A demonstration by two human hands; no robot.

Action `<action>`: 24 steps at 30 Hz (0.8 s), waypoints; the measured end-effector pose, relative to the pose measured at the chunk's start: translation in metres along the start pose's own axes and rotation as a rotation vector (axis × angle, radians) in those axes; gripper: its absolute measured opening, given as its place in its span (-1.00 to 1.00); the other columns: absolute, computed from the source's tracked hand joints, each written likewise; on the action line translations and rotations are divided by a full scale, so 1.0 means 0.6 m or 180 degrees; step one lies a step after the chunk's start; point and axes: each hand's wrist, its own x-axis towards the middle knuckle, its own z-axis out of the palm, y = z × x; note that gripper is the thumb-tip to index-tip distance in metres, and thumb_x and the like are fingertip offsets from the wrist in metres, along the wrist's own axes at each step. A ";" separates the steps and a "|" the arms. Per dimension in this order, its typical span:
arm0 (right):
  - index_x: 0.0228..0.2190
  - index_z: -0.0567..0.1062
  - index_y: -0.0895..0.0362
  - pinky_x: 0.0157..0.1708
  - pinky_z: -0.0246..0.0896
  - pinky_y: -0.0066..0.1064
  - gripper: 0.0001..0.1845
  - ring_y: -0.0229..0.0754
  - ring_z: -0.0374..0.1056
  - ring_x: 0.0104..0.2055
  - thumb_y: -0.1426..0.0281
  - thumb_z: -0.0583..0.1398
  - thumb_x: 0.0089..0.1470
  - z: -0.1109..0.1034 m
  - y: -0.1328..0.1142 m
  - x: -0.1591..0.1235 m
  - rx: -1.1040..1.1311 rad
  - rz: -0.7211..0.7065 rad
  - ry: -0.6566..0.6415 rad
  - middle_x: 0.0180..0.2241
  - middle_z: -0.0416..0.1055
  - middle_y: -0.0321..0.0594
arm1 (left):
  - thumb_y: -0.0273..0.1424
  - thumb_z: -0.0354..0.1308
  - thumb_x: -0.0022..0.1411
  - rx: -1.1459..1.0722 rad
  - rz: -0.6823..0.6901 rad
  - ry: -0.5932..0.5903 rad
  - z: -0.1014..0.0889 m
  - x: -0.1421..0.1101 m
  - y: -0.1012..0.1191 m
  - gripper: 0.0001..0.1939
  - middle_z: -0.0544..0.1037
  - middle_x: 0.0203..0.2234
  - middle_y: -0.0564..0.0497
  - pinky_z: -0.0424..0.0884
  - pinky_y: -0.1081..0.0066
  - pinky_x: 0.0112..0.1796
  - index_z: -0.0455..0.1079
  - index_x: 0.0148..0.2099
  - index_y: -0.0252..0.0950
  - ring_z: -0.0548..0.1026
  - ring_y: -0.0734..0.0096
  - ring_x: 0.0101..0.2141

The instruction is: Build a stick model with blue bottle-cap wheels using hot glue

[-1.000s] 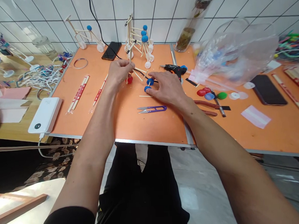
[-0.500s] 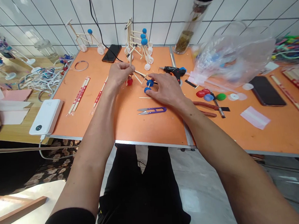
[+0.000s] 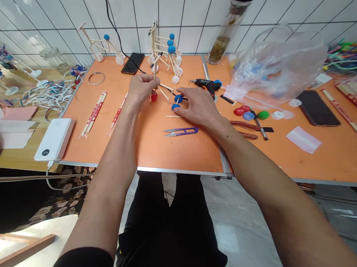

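My left hand (image 3: 144,88) pinches an upright stick of a small wooden-stick frame (image 3: 165,92) over the orange table. A red bottle cap (image 3: 154,96) sits at the frame's lower left, by my fingers. My right hand (image 3: 201,106) has its thumb and index finger closed about a pair of blue bottle caps (image 3: 175,107) joined by a short stick, beside the frame's right end. Some of the fingertips' contact is hard to make out. A loose thin stick (image 3: 173,116) lies below the caps, and thread snips with purple handles (image 3: 190,130) lie nearer to me.
Behind my hands stand finished-looking stick models (image 3: 171,49) with blue caps and a phone (image 3: 133,63). On the right lie a glue gun (image 3: 207,83), pliers (image 3: 244,125), loose caps (image 3: 263,115) and a plastic bag (image 3: 277,67). A power bank (image 3: 54,139) is at left.
Both hands stay in nearly the same place, still on the stick frame and the blue caps. The whole view has shifted very slightly.
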 end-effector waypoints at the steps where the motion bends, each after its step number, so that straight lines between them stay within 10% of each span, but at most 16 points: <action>1: 0.39 0.53 0.09 0.32 0.27 0.21 -0.25 0.40 0.44 0.35 0.14 0.25 0.24 0.000 0.000 0.000 0.0008 0.0006 0.0002 0.32 0.61 0.09 | -0.34 0.41 0.31 -0.0009 0.0005 0.0003 0.000 0.000 -0.001 -0.78 0.65 -0.46 0.01 0.53 0.33 -0.31 0.53 -0.40 -0.16 0.55 0.37 -0.43; 24: 0.39 0.53 0.04 0.29 0.30 0.22 -0.25 0.40 0.45 0.33 0.12 0.28 0.23 0.002 0.003 0.000 -0.0050 0.0057 0.0001 0.30 0.62 0.05 | -0.26 0.42 0.28 -0.0069 -0.0199 0.0190 -0.008 0.016 -0.014 -0.80 0.66 -0.45 0.00 0.45 0.36 -0.37 0.55 -0.36 -0.18 0.52 0.43 -0.51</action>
